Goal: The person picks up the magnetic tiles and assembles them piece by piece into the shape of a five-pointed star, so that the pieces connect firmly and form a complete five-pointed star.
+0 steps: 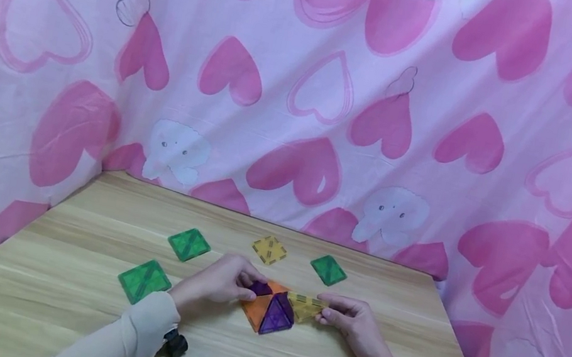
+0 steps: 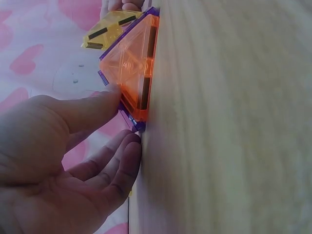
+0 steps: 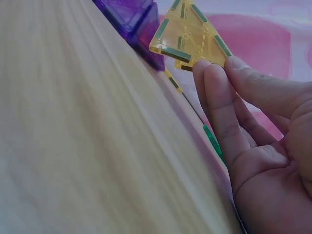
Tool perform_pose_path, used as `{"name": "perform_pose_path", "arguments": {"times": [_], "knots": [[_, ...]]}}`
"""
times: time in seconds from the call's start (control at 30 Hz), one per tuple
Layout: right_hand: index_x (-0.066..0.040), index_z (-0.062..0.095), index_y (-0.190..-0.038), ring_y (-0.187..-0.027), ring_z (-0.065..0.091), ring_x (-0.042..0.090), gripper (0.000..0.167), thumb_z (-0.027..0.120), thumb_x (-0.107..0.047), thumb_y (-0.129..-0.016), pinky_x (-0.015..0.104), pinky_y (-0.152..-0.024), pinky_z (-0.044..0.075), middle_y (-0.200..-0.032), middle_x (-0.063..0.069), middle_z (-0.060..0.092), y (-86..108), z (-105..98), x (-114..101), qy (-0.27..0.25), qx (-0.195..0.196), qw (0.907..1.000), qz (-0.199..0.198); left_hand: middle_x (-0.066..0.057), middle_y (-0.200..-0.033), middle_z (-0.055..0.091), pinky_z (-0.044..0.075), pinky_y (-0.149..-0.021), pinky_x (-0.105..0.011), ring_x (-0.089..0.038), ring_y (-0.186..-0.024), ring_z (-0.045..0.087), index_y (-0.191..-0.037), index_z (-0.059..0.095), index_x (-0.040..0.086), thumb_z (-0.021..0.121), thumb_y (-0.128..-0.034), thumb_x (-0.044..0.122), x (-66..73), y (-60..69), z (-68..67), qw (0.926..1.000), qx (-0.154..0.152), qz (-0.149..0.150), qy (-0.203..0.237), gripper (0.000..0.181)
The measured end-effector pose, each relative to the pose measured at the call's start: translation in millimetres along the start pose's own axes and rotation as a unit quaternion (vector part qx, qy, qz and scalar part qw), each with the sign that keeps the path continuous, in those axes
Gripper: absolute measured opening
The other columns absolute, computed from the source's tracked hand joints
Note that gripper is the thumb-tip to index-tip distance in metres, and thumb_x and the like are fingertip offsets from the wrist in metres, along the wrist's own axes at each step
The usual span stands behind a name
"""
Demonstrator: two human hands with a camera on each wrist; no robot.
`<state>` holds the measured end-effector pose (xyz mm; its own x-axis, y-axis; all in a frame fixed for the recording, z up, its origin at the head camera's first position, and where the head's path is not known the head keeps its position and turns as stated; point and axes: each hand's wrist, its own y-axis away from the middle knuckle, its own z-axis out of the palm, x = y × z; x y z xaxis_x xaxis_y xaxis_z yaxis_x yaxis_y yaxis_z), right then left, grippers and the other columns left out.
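A low pyramid of orange and purple triangular magnetic tiles (image 1: 255,312) stands on the table in the head view. My left hand (image 1: 216,281) holds its left side, the thumb on the near slope and the other fingers around the purple edge low at the table. In the left wrist view an orange tile (image 2: 136,63) faces the camera. To the right, my right hand (image 1: 352,324) pinches yellow triangular magnetic tiles (image 3: 192,36) between thumb and fingertips. Raised off the table, they lie close beside the purple tile (image 1: 278,315); whether they touch it cannot be told.
On the wooden table (image 1: 75,269) lie a green diamond (image 1: 144,281) at left, another green diamond (image 1: 189,244) behind it, a yellow diamond (image 1: 269,250) at the back and a green diamond (image 1: 328,269) at back right. A pink heart-patterned curtain (image 1: 300,162) hangs behind the table.
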<state>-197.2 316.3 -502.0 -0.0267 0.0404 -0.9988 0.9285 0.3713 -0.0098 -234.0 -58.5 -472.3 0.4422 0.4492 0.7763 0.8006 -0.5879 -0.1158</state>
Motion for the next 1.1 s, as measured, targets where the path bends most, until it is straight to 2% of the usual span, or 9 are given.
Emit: {"name": "perform_pose_path", "arguments": {"times": [0.27, 0.47, 0.63, 0.83, 0.97, 1.1], "knots": [[0.015, 0.059, -0.148, -0.104, 0.081, 0.017, 0.048, 0.072, -0.003, -0.106, 0.033, -0.097, 0.064, -0.129, 0.014, 0.079, -2.4, 5.9, -0.8, -0.014, -0.022, 0.9996, 0.014, -0.006, -0.128, 0.081, 0.064, -0.094, -0.037, -0.022, -0.115, 0.074, -0.135, 0.081, 0.011, 0.086, -0.0985, 0.008, 0.7, -1.4, 1.3, 0.9999, -0.007, -0.008, -0.003, 0.037], [0.015, 0.060, -0.148, -0.104, 0.080, 0.017, 0.047, 0.072, -0.004, -0.106, 0.032, -0.095, 0.065, -0.127, 0.017, 0.079, -3.2, 7.7, -0.5, 0.001, -0.017, 0.9998, 0.005, -0.005, -0.121, 0.081, 0.060, -0.094, -0.040, -0.021, -0.115, 0.069, -0.133, 0.082, 0.009, 0.085, -0.0993, 0.007, -0.3, -3.4, 1.8, 0.9999, -0.004, 0.009, -0.014, 0.034], [0.013, 0.063, -0.146, -0.102, 0.079, 0.016, 0.045, 0.072, -0.009, -0.107, 0.030, -0.093, 0.065, -0.126, 0.019, 0.078, -5.2, 9.1, 0.2, 0.036, -0.008, 0.9993, -0.002, -0.008, -0.126, 0.078, 0.065, -0.094, -0.041, -0.023, -0.112, 0.075, -0.134, 0.081, 0.009, 0.084, -0.0996, 0.006, 0.0, -2.3, 3.0, 1.0000, -0.001, 0.006, -0.001, 0.034], [0.013, 0.062, -0.146, -0.099, 0.078, 0.014, 0.045, 0.072, -0.009, -0.108, 0.029, -0.090, 0.065, -0.120, 0.011, 0.080, -6.0, 9.8, 0.3, 0.035, -0.011, 0.9993, -0.003, -0.010, -0.126, 0.076, 0.066, -0.090, -0.038, -0.023, -0.108, 0.076, -0.134, 0.081, 0.008, 0.084, -0.0996, 0.006, 2.0, -1.2, 4.4, 1.0000, 0.001, -0.002, 0.004, 0.035], [0.014, 0.061, -0.146, -0.097, 0.078, 0.015, 0.045, 0.072, -0.007, -0.107, 0.029, -0.087, 0.066, -0.115, 0.010, 0.079, -5.7, 9.3, 1.1, 0.032, -0.019, 0.9993, -0.006, -0.009, -0.127, 0.079, 0.066, -0.092, -0.040, -0.021, -0.108, 0.077, -0.135, 0.080, 0.008, 0.086, -0.1005, 0.015, 3.3, -0.3, 4.0, 1.0000, -0.004, -0.003, 0.007, 0.035], [0.015, 0.061, -0.141, -0.092, 0.079, 0.016, 0.042, 0.073, -0.005, -0.106, 0.029, -0.082, 0.066, -0.107, 0.011, 0.079, -5.1, 9.0, 1.6, 0.031, -0.026, 0.9992, -0.006, -0.003, -0.127, 0.080, 0.065, -0.096, -0.042, -0.019, -0.110, 0.076, -0.137, 0.080, 0.011, 0.089, -0.0980, 0.031, 4.5, 0.0, 3.6, 0.9998, -0.015, -0.012, -0.001, 0.045]]}}
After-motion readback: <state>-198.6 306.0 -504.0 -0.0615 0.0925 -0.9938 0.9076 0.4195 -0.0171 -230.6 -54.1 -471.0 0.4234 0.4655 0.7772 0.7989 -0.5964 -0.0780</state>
